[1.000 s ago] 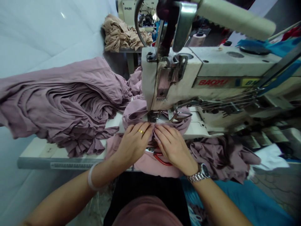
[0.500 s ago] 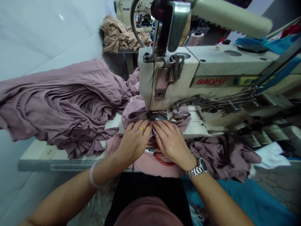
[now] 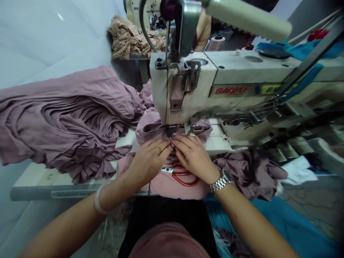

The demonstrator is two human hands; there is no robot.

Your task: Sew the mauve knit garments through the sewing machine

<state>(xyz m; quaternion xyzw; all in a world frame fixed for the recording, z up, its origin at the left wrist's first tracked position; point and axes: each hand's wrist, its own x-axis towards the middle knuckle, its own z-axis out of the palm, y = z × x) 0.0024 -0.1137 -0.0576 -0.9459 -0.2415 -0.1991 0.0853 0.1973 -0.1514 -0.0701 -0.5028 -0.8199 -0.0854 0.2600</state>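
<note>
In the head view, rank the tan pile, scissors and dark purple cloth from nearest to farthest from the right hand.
1. Scissors: right beside the right hand, on the body side.
2. Dark purple cloth: to its right.
3. Tan pile: background, left.

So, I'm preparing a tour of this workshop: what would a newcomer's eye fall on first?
Probably the large off-white sewing machine and its red lettering, at upper right. Next comes the thick heap of mauve fabric at left, then the red-handled scissors on pink cloth, just below the left hand and right hand in the picture.
</note>
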